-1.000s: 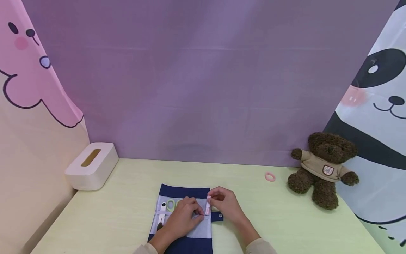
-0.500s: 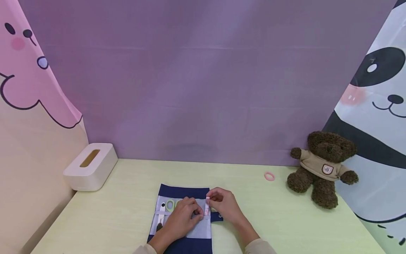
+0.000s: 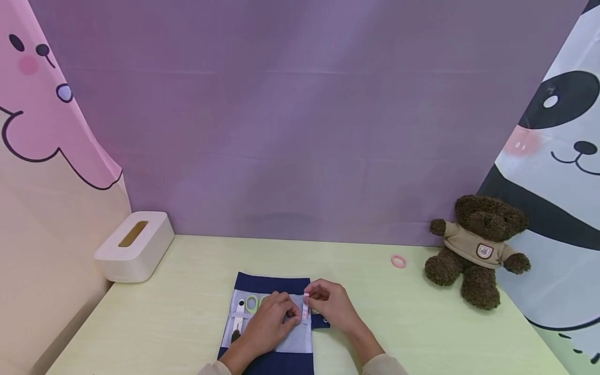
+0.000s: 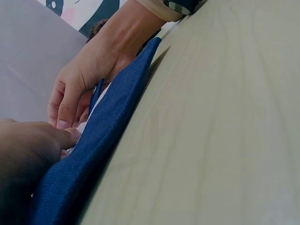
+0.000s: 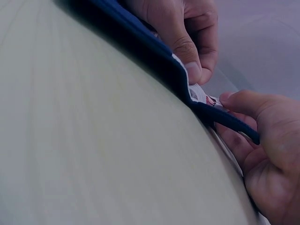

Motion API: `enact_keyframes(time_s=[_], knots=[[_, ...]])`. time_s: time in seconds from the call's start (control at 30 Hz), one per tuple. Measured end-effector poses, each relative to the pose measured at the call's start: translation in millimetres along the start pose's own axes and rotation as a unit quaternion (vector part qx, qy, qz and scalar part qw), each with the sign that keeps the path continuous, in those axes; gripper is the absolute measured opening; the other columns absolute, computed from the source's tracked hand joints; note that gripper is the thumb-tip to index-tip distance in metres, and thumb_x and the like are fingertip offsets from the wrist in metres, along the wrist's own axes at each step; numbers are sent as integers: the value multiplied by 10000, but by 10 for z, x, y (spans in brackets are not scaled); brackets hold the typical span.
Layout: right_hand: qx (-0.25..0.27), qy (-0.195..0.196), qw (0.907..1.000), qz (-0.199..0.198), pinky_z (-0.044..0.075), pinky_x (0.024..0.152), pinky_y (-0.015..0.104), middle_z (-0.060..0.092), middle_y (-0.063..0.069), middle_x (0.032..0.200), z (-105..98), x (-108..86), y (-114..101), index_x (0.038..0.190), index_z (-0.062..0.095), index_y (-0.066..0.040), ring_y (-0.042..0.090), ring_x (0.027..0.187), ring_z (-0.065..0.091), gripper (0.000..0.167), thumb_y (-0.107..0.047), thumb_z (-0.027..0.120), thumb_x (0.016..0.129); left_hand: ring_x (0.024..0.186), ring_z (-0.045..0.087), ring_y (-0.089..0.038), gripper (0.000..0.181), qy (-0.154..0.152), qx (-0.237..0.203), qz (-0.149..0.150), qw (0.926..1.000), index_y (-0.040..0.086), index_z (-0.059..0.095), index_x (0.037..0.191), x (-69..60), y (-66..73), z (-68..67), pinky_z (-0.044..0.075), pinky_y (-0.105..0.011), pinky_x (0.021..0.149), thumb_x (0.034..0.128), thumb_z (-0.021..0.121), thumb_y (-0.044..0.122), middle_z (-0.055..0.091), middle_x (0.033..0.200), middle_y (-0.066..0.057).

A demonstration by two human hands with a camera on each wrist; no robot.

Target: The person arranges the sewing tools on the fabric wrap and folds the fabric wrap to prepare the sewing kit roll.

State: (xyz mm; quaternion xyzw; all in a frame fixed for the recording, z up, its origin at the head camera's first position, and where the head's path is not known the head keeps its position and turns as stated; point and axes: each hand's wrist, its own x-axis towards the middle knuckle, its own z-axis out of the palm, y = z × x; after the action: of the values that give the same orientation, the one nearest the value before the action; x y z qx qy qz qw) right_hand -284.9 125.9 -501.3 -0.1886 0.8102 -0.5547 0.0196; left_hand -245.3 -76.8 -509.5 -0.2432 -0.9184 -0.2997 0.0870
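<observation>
A navy fabric roll-up pouch [image 3: 272, 284] lies unfolded on the table, its pale grey inside facing up. Near its right edge stands a narrow white folded tape measure [image 3: 305, 307] with red print, its lower end at the pale elastic band [image 3: 304, 321]. My right hand [image 3: 332, 304] pinches the tape measure's upper end between thumb and fingers. Over the pouch's middle, my left hand [image 3: 272, 320] pinches the band beside the tape measure with thumb and forefinger. Green-handled scissors [image 3: 251, 303], partly covered by my left hand, and a white seam ripper-like tool [image 3: 239, 315] sit under the band.
A snap strap [image 3: 321, 320] sticks out from the pouch's right side. Farther right lie a pink ring [image 3: 398, 261] and a brown teddy bear [image 3: 483, 250]. The white tissue box [image 3: 136, 247] stands at the back left of the table [image 3: 154, 323].
My right hand has moved slightly down toward me with the tape measure, which now sits a little lower at the band. The left hand stays in place.
</observation>
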Motion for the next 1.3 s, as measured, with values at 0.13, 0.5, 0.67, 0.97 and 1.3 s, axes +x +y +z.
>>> enact_keyframes(time_s=[0.13,0.5,0.67,0.97,1.3], knots=[[-68,-94,9999,73,555,700,182,767,124,944,-8,-13,-12,1043,723,-27,55,795,676,156,-55,774,898,840,447,0,52,40,-11,45,10000,207,749,898,-4,-5,8,404,-188,764,939,765,236,591,876,153],[-196,-363,9991,95,550,714,173,763,126,970,-43,-33,16,1085,742,-36,54,819,687,177,-61,761,912,844,452,3,68,79,-57,17,10000,188,758,917,-7,5,10,413,-191,767,949,753,248,581,862,157],[-150,-481,9987,65,554,724,168,764,119,971,-64,-40,14,1089,754,-49,62,829,690,180,-68,767,910,850,464,-5,70,177,-101,61,9998,178,759,913,-4,12,3,426,-213,786,955,741,231,585,863,146],[-122,-659,9977,23,560,735,175,770,122,963,-66,-67,-7,1077,742,-41,50,826,703,179,-76,773,904,851,454,-1,80,167,-225,-16,9996,169,758,929,-6,26,-7,424,-207,779,973,723,226,573,865,144],[-283,-807,9960,-246,577,752,163,767,136,984,-48,-75,-11,1058,734,-29,50,846,716,160,-98,767,918,848,454,0,67,238,-386,80,9989,177,749,929,-20,-3,-1,420,-211,773,972,724,222,587,882,138]])
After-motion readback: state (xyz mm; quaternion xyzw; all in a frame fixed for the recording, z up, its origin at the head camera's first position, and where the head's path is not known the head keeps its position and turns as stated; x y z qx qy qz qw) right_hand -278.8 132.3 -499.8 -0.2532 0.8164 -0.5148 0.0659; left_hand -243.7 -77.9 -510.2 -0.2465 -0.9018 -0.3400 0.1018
